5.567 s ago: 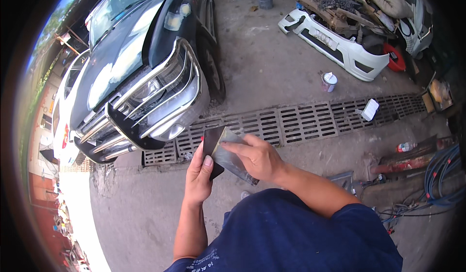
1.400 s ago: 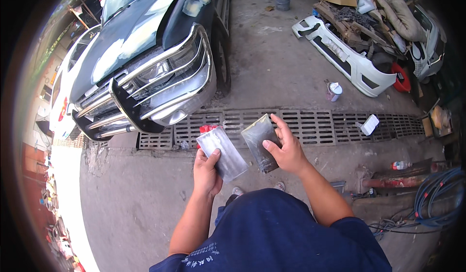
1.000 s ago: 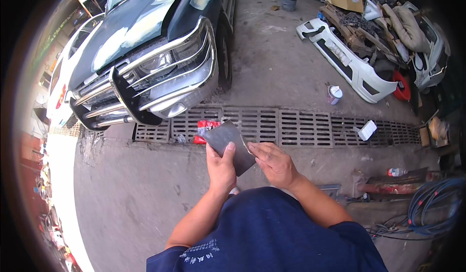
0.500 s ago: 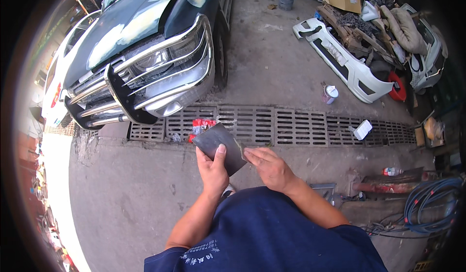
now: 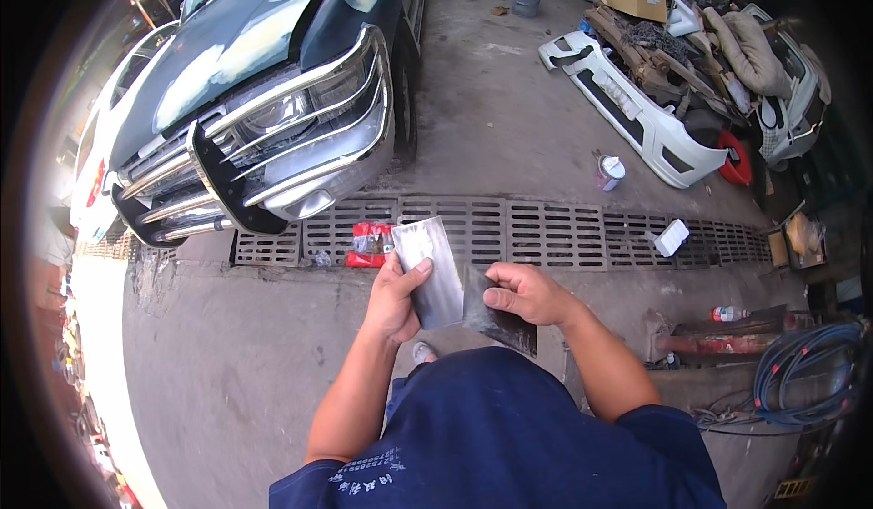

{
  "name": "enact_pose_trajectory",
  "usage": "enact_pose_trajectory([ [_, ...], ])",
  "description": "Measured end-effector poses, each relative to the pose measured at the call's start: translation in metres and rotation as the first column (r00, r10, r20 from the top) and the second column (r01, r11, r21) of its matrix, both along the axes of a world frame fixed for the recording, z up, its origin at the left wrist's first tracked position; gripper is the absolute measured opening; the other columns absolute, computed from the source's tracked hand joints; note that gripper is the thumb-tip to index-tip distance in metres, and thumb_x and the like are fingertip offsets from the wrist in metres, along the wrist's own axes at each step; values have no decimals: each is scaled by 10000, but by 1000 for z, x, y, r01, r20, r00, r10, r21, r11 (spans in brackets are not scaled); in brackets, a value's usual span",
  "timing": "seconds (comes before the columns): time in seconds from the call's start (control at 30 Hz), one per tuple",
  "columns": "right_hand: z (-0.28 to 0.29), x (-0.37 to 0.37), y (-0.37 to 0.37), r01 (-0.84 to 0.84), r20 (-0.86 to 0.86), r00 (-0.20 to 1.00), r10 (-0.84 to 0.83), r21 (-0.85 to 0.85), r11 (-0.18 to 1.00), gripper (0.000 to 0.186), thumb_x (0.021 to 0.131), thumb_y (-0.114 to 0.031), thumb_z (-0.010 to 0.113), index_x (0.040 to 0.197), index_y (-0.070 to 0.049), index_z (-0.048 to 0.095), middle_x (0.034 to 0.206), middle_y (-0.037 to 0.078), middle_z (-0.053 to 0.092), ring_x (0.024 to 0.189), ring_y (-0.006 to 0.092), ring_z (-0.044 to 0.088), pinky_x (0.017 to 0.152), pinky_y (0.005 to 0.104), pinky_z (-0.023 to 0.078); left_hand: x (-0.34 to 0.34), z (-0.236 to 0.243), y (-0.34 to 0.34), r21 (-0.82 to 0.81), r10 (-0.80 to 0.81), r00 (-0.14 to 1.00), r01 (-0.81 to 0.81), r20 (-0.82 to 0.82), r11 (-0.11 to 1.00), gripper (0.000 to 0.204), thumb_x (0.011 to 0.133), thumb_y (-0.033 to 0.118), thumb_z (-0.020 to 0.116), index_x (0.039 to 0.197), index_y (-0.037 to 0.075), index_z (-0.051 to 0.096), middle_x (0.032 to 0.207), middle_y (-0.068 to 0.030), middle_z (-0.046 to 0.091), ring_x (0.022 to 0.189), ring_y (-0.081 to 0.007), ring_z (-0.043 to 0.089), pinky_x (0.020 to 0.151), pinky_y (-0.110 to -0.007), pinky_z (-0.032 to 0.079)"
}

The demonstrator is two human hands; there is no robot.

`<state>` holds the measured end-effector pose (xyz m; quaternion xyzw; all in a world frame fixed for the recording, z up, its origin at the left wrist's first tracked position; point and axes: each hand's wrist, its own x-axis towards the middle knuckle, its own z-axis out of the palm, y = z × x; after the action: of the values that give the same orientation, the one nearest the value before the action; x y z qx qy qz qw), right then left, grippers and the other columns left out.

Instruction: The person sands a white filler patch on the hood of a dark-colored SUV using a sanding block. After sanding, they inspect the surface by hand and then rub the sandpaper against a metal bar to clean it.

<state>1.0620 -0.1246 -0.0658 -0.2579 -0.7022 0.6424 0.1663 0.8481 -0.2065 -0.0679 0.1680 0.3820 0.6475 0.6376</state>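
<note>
In front of my body, my left hand (image 5: 393, 298) grips a pale grey rectangular sheet (image 5: 435, 277), thumb on its face and fingers behind. The sheet is upright and looks streaked and slightly shiny. A dark grey sheet (image 5: 502, 320) is pinched in my right hand (image 5: 538, 296), thumb on top, angled down to the right. Their edges meet between my hands; I cannot tell whether they are joined. Just beyond my left hand, a red and clear packet (image 5: 367, 244) lies on the drain grating (image 5: 455, 227).
A dark car (image 5: 245, 64) with pale patches and a chrome bull bar (image 5: 300, 136) stands ahead left. On the far right are a white bumper (image 5: 627, 114), a lidded can (image 5: 609, 173) and piled scrap. Coiled blue hose (image 5: 805, 373) lies at the lower right.
The single dark sheet seen in my left hand before is now a pale face there, with a dark sheet in my right hand. My right hand has moved slightly right.
</note>
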Motion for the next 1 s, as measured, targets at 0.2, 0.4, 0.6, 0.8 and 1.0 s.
enact_pose_trajectory([
  [0.2, -26, -9, 37, 245, 184, 941, -284, 207, 947, 427, 945, -426, 582, 825, -18, 548, 754, -28, 527, 682, 66, 442, 604, 268, 405, 11, 13, -7, 113, -87, 988, 102, -128, 988, 484, 858, 49, 649, 1279, 26, 411, 1140, -85, 584, 1044, -173, 579, 927, -343, 471],
  [0.4, -19, 6, 0, 270, 160, 928, -337, 337, 902, 439, 922, -412, 593, 782, 0, 537, 675, 122, 582, 643, 221, 572, 592, 354, 441, -5, 5, 2, 145, 256, 856, -214, -449, 966, 373, 918, 25, 562, 1255, 12, 403, 1129, -95, 582, 1000, -156, 570, 893, -306, 469],
  [0.6, 5, -25, 33, 363, 270, 712, -648, 649, 669, 422, 895, -397, 608, 858, 17, 537, 746, 240, 617, 745, 422, 618, 654, 466, 467, -4, -11, -9, 115, 76, 699, 9, -711, 993, 338, 921, 42, 575, 1224, -17, 438, 1101, -87, 595, 972, -133, 567, 860, -284, 467],
  [0.8, 15, 1, 37, 285, 371, 722, -584, 609, 740, 384, 881, -348, 630, 992, 15, 571, 895, 227, 659, 861, 400, 634, 743, 446, 485, -23, -15, -12, 13, 0, 932, 5, -363, 1000, 377, 906, 39, 585, 1259, 22, 453, 1127, -61, 597, 997, -133, 573, 900, -306, 460],
  [1.0, 8, -7, 10, 278, 310, 860, -404, 379, 882, 377, 862, -308, 639, 1060, 3, 557, 902, 205, 668, 865, 317, 657, 762, 402, 490, -50, -21, -19, -63, -79, 984, 70, -160, 996, 267, 938, 105, 565, 1195, 42, 527, 1069, -55, 640, 955, -131, 599, 855, -300, 478],
])
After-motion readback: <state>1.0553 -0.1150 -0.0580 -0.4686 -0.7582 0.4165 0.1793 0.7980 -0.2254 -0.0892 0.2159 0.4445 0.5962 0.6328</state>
